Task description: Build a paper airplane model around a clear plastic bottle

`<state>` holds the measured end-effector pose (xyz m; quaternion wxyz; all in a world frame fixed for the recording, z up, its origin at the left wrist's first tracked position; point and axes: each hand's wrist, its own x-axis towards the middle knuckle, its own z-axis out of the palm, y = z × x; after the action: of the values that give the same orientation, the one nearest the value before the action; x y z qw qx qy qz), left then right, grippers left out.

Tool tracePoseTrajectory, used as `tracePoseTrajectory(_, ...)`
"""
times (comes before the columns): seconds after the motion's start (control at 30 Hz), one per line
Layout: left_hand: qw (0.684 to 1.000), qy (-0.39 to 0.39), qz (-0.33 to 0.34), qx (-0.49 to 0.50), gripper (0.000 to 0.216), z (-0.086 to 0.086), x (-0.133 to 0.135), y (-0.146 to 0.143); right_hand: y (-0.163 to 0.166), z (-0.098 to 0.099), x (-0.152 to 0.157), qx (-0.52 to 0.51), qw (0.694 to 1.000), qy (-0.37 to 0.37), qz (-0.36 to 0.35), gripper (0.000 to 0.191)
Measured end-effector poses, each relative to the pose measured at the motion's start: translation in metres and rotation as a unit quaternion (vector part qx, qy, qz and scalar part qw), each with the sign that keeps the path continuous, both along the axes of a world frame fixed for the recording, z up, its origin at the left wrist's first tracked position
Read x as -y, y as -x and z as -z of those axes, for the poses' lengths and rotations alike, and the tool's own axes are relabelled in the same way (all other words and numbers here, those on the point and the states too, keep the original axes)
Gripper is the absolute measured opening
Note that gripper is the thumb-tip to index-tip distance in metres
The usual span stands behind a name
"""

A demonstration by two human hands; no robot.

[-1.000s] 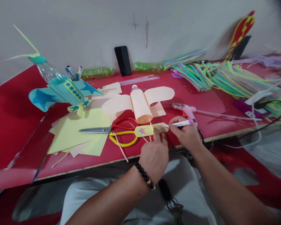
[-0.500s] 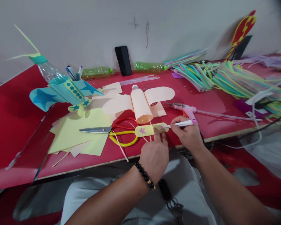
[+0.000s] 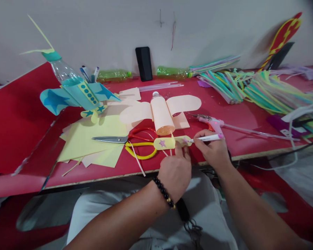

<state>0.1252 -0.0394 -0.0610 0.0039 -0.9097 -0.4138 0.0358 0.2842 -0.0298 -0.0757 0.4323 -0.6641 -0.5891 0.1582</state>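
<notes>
A marker with a pink end [image 3: 208, 138] is gripped in my right hand [image 3: 215, 149], its tip on the right star of a yellow paper strip [image 3: 169, 142]. My left hand [image 3: 176, 172] has its fingertips on that strip, keeping it in place; its thumb is hidden. A purple star is drawn on each rounded end of the strip, and a small tab sticks up mid-strip. Just behind stands a bottle wrapped in pale peach paper [image 3: 162, 114] with two paper wings. Scissors [image 3: 127, 139] with red and yellow handles lie left of the strip.
A pink glue gun [image 3: 211, 122] lies behind my right hand. At left are a blue bottle plane [image 3: 79, 95] and yellow paper sheets [image 3: 94, 139]. A phone [image 3: 144, 64] leans on the wall between green bottles [image 3: 173, 72]; pipe cleaners [image 3: 221, 85] lie at right.
The view has shifted, so the table contents appear slightly further right. The marker stays at the right star, and my left fingers remain on the strip.
</notes>
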Motion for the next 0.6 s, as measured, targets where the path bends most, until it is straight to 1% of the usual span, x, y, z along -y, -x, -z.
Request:
tracePoseTrajectory(0.2, 1.0, 0.004, -0.002, -0.002, 0.054, -0.0016, -0.0002, -0.0003, -0.0011, 0.0006, -0.001, -0.007, 1.0, 0.0, 0.024, 0.008)
tracePoseTrajectory(0.43, 1.0, 0.02, -0.003, -0.01, 0.055, -0.0001, -0.0007, -0.0016, -0.0023, 0.004, 0.0003, -0.033, 0.999, -0.004, 0.003, 0.008)
tracePoseTrajectory(0.6, 1.0, 0.02, -0.01, -0.02, 0.056, 0.0006, -0.0003, -0.0015, -0.0013, 0.0025, 0.0023, -0.051, 0.998, -0.004, -0.039, 0.007)
